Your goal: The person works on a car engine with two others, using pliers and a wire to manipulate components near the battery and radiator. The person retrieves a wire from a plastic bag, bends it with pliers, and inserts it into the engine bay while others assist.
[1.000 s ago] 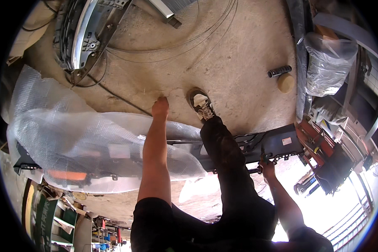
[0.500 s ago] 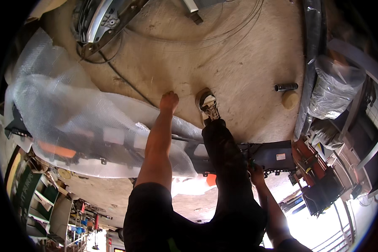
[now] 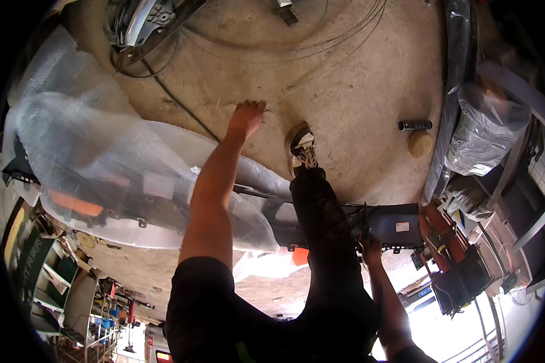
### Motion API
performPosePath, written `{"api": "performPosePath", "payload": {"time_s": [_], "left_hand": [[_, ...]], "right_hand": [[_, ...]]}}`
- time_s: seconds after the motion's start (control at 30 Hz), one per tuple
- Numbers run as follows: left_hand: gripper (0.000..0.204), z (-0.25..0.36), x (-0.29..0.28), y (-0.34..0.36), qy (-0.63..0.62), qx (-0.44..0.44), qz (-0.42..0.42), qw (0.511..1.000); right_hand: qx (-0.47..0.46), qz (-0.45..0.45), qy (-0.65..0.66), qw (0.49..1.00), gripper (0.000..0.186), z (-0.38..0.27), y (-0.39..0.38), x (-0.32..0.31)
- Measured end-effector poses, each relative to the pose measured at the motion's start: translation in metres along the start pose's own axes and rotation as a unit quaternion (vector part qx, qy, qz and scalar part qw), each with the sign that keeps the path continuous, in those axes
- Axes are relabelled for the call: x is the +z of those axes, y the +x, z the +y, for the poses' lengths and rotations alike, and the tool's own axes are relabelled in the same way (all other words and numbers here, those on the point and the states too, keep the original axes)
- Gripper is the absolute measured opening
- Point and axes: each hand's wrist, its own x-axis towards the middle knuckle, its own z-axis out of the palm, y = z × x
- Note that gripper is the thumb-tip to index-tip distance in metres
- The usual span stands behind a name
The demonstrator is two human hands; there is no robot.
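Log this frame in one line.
left hand: over floor, contact unclear | right hand: holding small tool at dark panel edge | bubble wrap: covers panel's left part

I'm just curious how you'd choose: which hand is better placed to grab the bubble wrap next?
Probably the left hand: it looks nearer the bubble wrap, and no tool shows in it. The right hand seems to grip a green-handled tool near the dark panel.

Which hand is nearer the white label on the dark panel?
Right. The right hand is left of and slightly below the white label in the picture; the left hand is much farther off, up and to the left.
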Motion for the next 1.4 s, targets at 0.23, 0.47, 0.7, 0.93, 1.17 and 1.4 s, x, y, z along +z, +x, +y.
{"api": "performPosePath", "payload": {"time_s": [0.23,0.47,0.7,0.93,1.17,1.4], "left_hand": [[0.021,0.043,-0.128,0.033,-0.652,-0.105,0.018,0.751],[0.030,0.096,-0.305,-0.114,-0.632,-0.133,0.027,0.763],[0.025,0.136,-0.475,-0.333,-0.513,-0.188,-0.028,0.837],[0.022,0.135,-0.560,-0.531,-0.541,-0.228,0.084,0.805],[0.025,0.129,-0.612,-0.668,-0.774,-0.283,0.073,0.562],[0.028,0.151,-0.590,-0.751,-0.826,-0.303,0.202,0.431]], "right_hand": [[-0.029,0.032,0.158,0.987,0.012,-0.013,-0.005,0.005],[-0.230,-0.045,0.222,0.947,0.018,-0.087,-0.089,0.023],[-0.175,-0.255,0.450,0.838,0.017,-0.241,-0.263,0.094],[-0.286,-0.310,0.450,0.787,0.017,-0.279,-0.416,0.122],[-0.210,-0.505,0.401,0.735,0.030,-0.292,-0.520,0.143],[-0.122,-0.623,0.332,0.697,0.018,-0.281,-0.594,0.193]]}}
